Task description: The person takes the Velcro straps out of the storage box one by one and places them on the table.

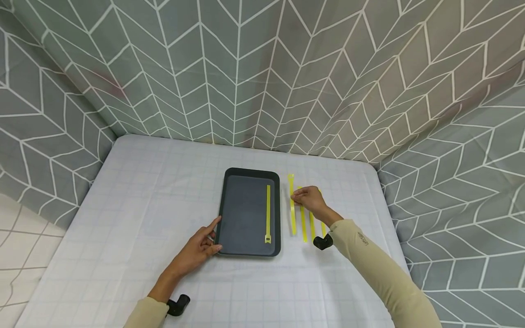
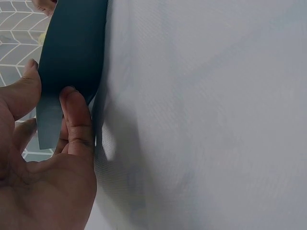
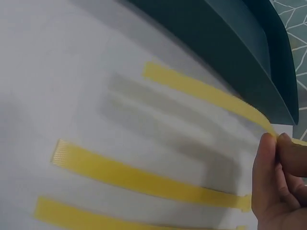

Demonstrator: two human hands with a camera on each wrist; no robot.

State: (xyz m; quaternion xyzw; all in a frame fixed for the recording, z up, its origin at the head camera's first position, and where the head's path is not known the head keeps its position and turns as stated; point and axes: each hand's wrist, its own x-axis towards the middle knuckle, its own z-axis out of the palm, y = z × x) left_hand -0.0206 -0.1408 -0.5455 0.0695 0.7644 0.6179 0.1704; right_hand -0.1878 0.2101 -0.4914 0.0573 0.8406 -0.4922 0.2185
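A dark grey tray (image 1: 242, 218) lies on the table, with one yellow hook-and-loop cable tie (image 1: 268, 209) near its right side. My left hand (image 1: 198, 248) grips the tray's near left corner; in the left wrist view, fingers show on both sides of the tray wall (image 2: 72, 43). To the right of the tray, my right hand (image 1: 310, 199) pinches another yellow cable tie (image 1: 293, 221) around its middle. That held tie (image 3: 201, 93) hangs above the cloth and casts a shadow. More yellow cable ties (image 1: 303, 223) lie under and beside the right hand, partly hidden by it.
White cloth (image 1: 164, 191) covers the table. Grey curtains with white chevron lines (image 1: 254, 68) hang along the back and both sides. Pale floor tiles (image 1: 20, 246) show at the far left. A black wrist device (image 1: 322, 242) sits by the right cuff, another (image 1: 178, 305) by the left.
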